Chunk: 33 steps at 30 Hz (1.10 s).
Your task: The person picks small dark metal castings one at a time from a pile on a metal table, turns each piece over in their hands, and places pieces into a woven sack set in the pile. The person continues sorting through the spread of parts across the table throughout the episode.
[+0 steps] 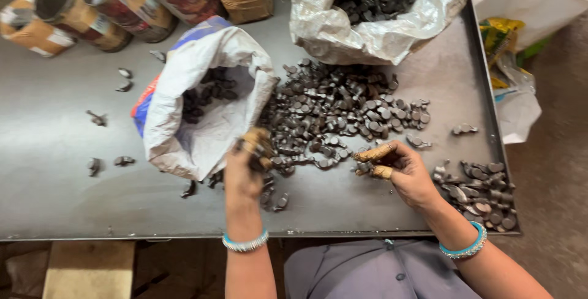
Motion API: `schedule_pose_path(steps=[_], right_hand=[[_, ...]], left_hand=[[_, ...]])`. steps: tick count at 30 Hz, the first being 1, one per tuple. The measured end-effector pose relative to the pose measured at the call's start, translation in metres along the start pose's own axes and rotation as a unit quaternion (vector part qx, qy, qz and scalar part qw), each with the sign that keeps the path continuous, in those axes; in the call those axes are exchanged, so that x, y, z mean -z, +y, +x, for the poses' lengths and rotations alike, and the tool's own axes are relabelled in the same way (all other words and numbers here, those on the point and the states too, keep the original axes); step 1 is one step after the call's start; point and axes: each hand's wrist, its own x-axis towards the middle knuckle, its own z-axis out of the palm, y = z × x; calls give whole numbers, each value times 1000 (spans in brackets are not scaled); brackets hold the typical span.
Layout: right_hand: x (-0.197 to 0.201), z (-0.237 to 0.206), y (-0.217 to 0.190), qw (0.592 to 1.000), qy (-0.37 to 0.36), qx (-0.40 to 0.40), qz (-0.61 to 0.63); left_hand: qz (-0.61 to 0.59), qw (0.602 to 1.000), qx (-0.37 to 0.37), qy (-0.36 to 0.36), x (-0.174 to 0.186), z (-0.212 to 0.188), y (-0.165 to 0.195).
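Holding a few dark metal pieces bunched in my left hand (250, 155), I have that grip clenched around them right at the mouth of the white sack (202, 100), which lies on its side and opens toward me and to my right. The sack's opening sits just up and left of those fingers, nearly touching, so my left hand is far the nearer one to it. My right hand (401, 170) is well apart to the right, its wrapped fingertips (375, 152) pinching one small piece at the near edge of the big pile of metal pieces (343, 112) spread across the tabletop (61, 201). That pile lies between my two hands and slightly beyond them. A smaller heap (481, 195) lies by my right wrist, at the tabletop's right edge.
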Motion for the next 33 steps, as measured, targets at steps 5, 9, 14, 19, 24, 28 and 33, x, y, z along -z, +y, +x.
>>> schedule_pose_path(steps=[5, 9, 14, 19, 24, 28, 33], right_hand=[[2, -13, 0, 990, 6, -76, 123], [7, -18, 9, 987, 20, -103, 123], [17, -22, 27, 984, 38, -125, 123], [21, -23, 29, 992, 36, -119, 5], [4, -16, 5, 937, 71, -87, -331], [-14, 1, -19, 807, 62, 105, -578], [-38, 25, -15, 727, 45, 130, -672]], left_hand=[[9, 976, 212, -52, -12, -42, -115], [95, 951, 268, -123, -24, -61, -159], [82, 954, 232, -172, -28, -60, -177], [96, 940, 253, -208, -28, -56, -176], [117, 935, 268, -199, -8, -33, -147], [18, 981, 161, 110, 11, -1, -100], [-208, 976, -39, -44, 28, 7, -53]])
